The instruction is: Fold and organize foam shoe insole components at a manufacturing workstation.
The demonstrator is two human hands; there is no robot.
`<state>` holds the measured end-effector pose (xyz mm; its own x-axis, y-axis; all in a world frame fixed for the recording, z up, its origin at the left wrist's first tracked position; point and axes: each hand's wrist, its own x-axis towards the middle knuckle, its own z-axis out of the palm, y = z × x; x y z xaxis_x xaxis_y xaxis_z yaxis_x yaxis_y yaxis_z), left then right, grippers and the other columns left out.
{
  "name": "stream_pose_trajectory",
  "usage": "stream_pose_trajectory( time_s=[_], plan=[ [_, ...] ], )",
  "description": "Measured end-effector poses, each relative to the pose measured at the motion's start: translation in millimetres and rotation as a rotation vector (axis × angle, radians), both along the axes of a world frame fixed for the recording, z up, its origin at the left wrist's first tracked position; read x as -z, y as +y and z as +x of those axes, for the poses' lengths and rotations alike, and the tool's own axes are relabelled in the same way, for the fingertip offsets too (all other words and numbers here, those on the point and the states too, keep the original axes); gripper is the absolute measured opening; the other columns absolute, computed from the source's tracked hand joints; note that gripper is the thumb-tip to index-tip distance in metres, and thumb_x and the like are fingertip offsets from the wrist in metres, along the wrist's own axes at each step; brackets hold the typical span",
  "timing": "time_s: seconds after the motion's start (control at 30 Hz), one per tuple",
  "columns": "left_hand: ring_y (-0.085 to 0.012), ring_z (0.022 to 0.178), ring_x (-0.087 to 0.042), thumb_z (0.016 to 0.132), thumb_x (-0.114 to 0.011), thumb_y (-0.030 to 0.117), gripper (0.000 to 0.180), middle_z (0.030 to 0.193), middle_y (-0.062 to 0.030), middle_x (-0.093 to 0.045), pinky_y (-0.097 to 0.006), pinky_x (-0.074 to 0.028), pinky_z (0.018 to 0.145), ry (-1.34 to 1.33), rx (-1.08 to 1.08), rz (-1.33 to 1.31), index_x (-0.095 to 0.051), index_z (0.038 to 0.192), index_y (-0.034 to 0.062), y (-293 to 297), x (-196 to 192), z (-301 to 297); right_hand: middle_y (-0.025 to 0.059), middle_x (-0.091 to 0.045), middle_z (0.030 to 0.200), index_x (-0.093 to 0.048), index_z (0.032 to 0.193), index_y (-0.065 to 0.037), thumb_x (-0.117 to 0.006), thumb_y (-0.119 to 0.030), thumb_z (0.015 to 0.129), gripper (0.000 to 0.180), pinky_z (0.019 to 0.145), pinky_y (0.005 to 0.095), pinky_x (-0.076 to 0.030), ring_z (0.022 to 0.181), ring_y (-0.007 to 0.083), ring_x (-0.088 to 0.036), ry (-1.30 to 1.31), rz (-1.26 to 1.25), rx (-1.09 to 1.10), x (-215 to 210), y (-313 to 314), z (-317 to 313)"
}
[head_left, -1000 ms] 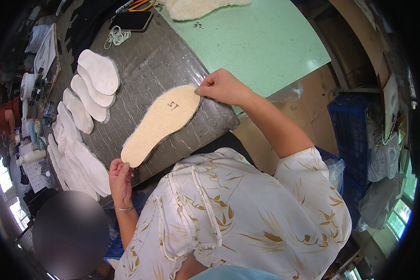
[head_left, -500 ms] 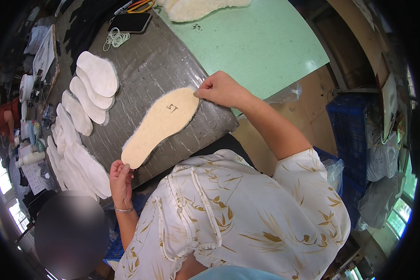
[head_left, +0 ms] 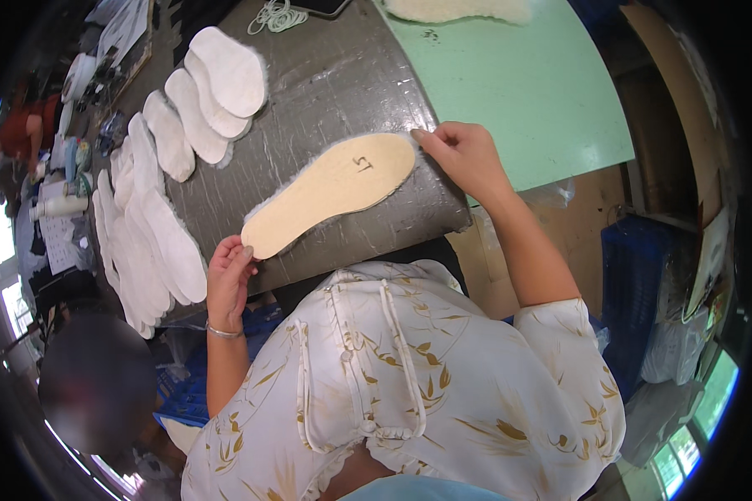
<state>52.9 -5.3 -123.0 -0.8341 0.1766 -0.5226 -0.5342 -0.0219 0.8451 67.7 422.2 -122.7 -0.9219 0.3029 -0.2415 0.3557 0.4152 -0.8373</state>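
A cream shoe insole (head_left: 330, 188) with a dark handwritten mark and a fleecy rim lies slantwise over the grey table, smooth face up. My left hand (head_left: 230, 280) pinches its narrow heel end between thumb and fingers. At the wide toe end, the fingertips of my right hand (head_left: 470, 159) close on the fluffy edge. To the left lie several white insoles (head_left: 165, 242) in overlapping rows, with a smaller group (head_left: 217, 88) farther back.
The grey plastic-covered table (head_left: 342, 92) meets a green board (head_left: 526, 92) on the right, where a fleece piece (head_left: 459, 8) lies. Pale rubber bands (head_left: 277, 17) and a phone (head_left: 322, 5) are at the back. Blue crates (head_left: 643, 284) stand right; another person (head_left: 21, 134) is far left.
The view has shifted, so the table sits farther right and higher in the picture. The insole is turned a little flatter across, with both hands still at its ends.
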Motion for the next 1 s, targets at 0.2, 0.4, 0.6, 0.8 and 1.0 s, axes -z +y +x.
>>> stream_pose_trajectory(
  time_s=[0.2, 0.4, 0.6, 0.8, 1.0],
  plan=[
    [-0.0104, 0.084, -0.066, 0.094, -0.067, 0.007, 0.024, 0.097, -0.0043, -0.070, -0.022, -0.049, 0.067, -0.005, -0.016, 0.032, -0.057, 0.116, 0.0044, 5.7, -5.6, 0.5, 0.0059, -0.070, 0.097, -0.075, 0.094, -0.008, -0.074, -0.014, 0.084, 0.012, 0.072, 0.0362, -0.055, 0.085, 0.0260, -0.067, 0.533, 0.262, -0.264, -0.5, -30.0, 18.7],
    [-0.0107, 0.083, -0.066, 0.093, -0.068, 0.008, 0.024, 0.097, -0.0045, -0.070, -0.022, -0.049, 0.066, -0.005, -0.021, 0.043, -0.058, 0.115, 0.0048, 0.9, -3.8, 2.5, 0.0054, -0.068, 0.099, -0.075, 0.092, -0.005, -0.075, -0.012, 0.081, 0.012, 0.078, 0.0375, -0.053, 0.091, 0.0263, -0.064, 0.513, 0.399, -0.372, 6.8, -37.2, 16.7],
    [-0.0103, 0.078, -0.066, 0.093, -0.070, 0.011, 0.021, 0.089, -0.0027, -0.070, -0.021, -0.048, 0.063, -0.053, -0.052, -0.034, -0.059, 0.111, 0.0071, 6.8, 0.5, 1.7, 0.0067, -0.068, 0.098, -0.075, 0.091, -0.005, -0.075, -0.012, 0.081, 0.013, 0.079, 0.0378, -0.053, 0.091, 0.0272, -0.064, 0.461, 0.395, -0.349, 2.8, -39.9, 17.2],
    [-0.0091, 0.077, -0.064, 0.093, -0.070, 0.011, 0.019, 0.087, -0.0013, -0.068, -0.021, -0.047, 0.063, 0.029, -0.077, -0.098, -0.061, 0.109, 0.0066, 9.9, 2.4, -3.4, 0.0054, -0.068, 0.096, -0.074, 0.090, -0.006, -0.074, -0.013, 0.082, 0.011, 0.078, 0.0380, -0.053, 0.090, 0.0262, -0.064, 0.434, 0.436, -0.363, 1.0, -41.2, 16.1],
    [-0.0090, 0.082, -0.064, 0.091, -0.072, 0.010, 0.032, 0.095, -0.0023, -0.069, -0.021, -0.047, 0.067, 0.141, -0.083, -0.088, -0.058, 0.119, 0.0026, 12.9, -9.2, -2.1, 0.0063, -0.069, 0.096, -0.074, 0.087, -0.006, -0.074, -0.013, 0.080, 0.009, 0.078, 0.0392, -0.053, 0.089, 0.0274, -0.065, 0.414, 0.478, -0.411, -1.1, -40.9, 14.0]
  ],
)
